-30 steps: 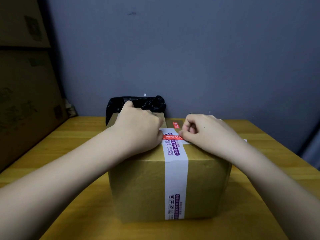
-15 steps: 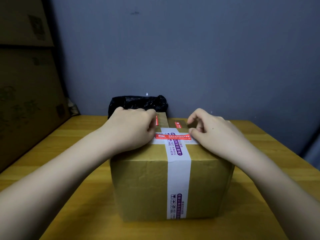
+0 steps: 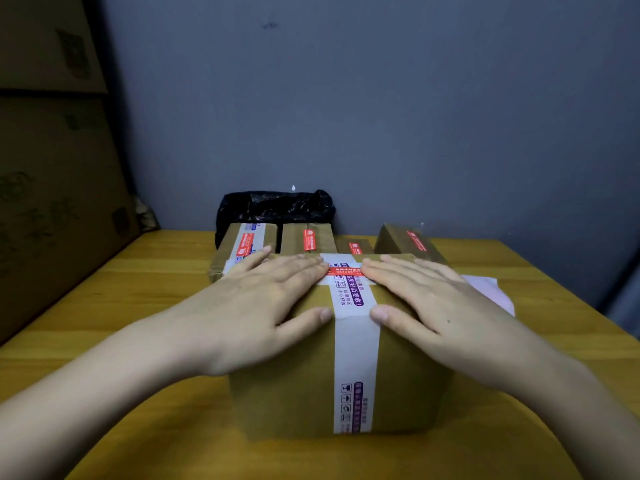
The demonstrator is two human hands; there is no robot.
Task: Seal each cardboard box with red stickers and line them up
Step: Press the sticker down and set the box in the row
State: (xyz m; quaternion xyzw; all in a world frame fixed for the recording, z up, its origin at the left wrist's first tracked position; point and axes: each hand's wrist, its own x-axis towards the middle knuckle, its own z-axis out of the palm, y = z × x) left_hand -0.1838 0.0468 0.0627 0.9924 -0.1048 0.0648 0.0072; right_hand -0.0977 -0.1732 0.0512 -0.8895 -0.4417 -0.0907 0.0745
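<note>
While both hands, the left hand and right hand, press flat with fingers spread on the brown taped cardboard box, its narrow red paper sticker may wrinkle if palms slide.

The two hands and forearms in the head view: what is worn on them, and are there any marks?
Nothing is worn. The left hand and right hand are bare, with no gloves, rings or watch visible. Both forearms are bare to the frame edge, so no sleeve shows. The nails are short and unpainted. The right hand has one small dark spot.
</note>
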